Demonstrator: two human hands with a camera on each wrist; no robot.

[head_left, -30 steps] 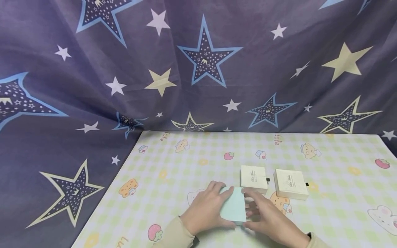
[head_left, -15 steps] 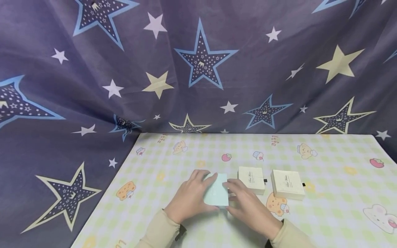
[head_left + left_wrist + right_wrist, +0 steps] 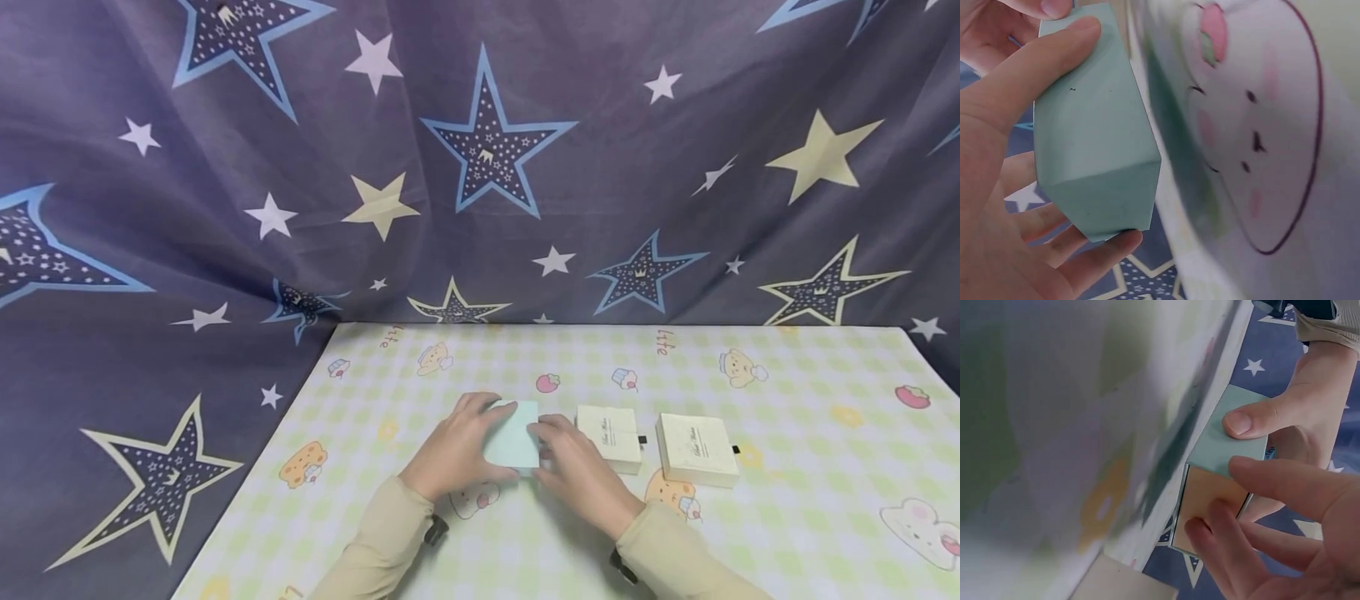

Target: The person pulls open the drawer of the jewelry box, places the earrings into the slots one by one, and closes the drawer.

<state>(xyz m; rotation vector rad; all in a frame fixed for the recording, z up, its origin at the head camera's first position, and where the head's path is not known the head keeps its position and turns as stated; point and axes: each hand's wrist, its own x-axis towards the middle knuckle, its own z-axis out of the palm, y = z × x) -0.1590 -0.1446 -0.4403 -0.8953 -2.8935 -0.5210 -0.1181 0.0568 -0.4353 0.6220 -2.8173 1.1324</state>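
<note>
A small mint-green box (image 3: pixel 513 437) is between both hands over the middle of the table. My left hand (image 3: pixel 450 450) grips its left side, thumb along the near face and fingers round the far edge. In the left wrist view that thumb lies on the smooth green side of the box (image 3: pixel 1088 125). From the right, my right hand (image 3: pixel 581 471) holds the other end with thumb and fingers. Its fingertips touch a brown end face (image 3: pixel 1213 490) framed by the green sleeve. Whether the box's underside touches the table cannot be told.
Right of the hands lie two cream boxes with dark lettering and black pull tabs, the nearer cream box (image 3: pixel 609 425) and the farther cream box (image 3: pixel 697 450). A green-checked cartoon cloth (image 3: pixel 420 400) covers the table. A dark star-patterned curtain (image 3: pixel 315 208) hangs behind it.
Both hands have moved left and away from the body with the green box between them. The cream boxes keep their places; the head view has shifted slightly.
</note>
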